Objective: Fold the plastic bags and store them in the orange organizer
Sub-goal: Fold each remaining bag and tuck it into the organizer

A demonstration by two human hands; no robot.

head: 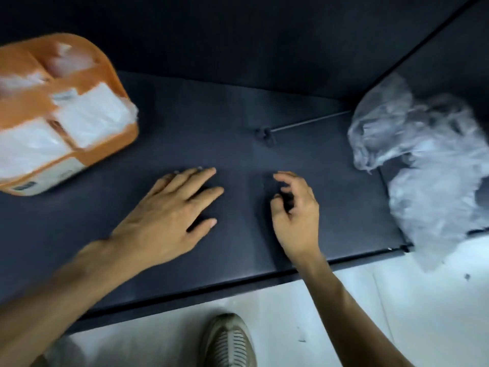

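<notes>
Head view is showing a dark table [238, 107] stretching under and beyond both hands, its near edge running just behind the wrists. Well out to the right of the right hand, a loose heap of clear plastic bags [428, 165] is lying crumpled at the table's right end, spilling over the edge there. Well to the left of the left hand and farther away, the orange organizer [29, 107] is sitting on the table, its compartments holding folded white plastic bags [90, 115]; blur is softening their outlines. The left hand [169, 215] is lying flat, palm down on the table, fingers straight and slightly spread, holding nothing. Just beside it, apart from it, the right hand [296, 207] is hovering or resting with fingers loosely curled and gripping nothing; whether its fingertips are touching the surface cannot be told. Beyond the right hand, a thin dark rod [309, 122] is lying on the table. Below the wrists, a grey shoe [227, 340] is standing on a pale floor [410, 300].
</notes>
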